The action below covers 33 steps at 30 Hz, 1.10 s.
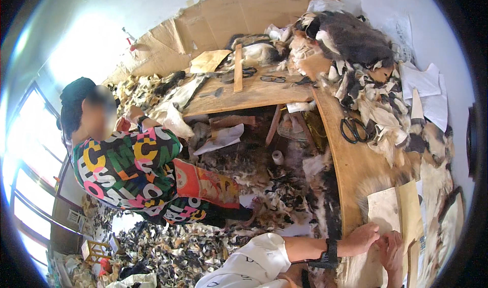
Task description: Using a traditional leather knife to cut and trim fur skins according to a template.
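On the wooden bench (351,173), left hand (362,239) and right hand (390,251) curl over pale hide (384,209); whether pinching, I cannot tell.

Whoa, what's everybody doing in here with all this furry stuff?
Someone's left hand and right hand are close together, working at a pale piece that looks like hide, on the wooden table. Black scissors lie farther along it, untouched. Another person in a colourful shirt stands to the left. Fur scraps are scattered all around.
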### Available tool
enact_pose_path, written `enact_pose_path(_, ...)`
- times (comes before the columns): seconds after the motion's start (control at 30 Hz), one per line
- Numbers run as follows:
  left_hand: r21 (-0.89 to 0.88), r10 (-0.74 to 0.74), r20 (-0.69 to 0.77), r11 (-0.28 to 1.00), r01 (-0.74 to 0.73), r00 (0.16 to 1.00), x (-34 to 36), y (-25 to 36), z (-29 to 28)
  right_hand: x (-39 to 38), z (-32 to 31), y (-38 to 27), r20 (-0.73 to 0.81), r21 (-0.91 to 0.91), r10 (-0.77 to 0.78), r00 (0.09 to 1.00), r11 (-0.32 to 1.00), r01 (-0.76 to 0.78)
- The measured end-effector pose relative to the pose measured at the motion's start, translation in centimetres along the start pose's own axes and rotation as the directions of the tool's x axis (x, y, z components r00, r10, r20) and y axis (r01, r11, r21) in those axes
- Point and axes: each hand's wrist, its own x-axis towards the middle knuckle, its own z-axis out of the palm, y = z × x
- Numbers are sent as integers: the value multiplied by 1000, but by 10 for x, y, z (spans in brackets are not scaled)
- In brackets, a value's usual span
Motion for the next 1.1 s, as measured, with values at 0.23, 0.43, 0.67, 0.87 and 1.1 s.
enact_pose_path(0.23,-24,-13,13,1000,13,1000,4,-2,6,9,5,-15,97,-182,-116,988,974,132)
enact_pose_path(0.43,-61,-89,20,994,90,996,6,-1,1,8,11,-20,31,-242,-120,992,962,124)
enact_pose_path(0.67,-74,-130,138,987,141,982,9,3,-8,0,4,-36,31,-365,-120,992,923,123)
enact_pose_path(0.87,-124,-78,76,988,87,994,8,0,-7,-10,0,-33,23,-240,-92,995,966,95)
enact_pose_path(1.1,12,-71,182,998,70,981,14,15,-27,-2,-10,-31,3,-205,-279,960,940,274)
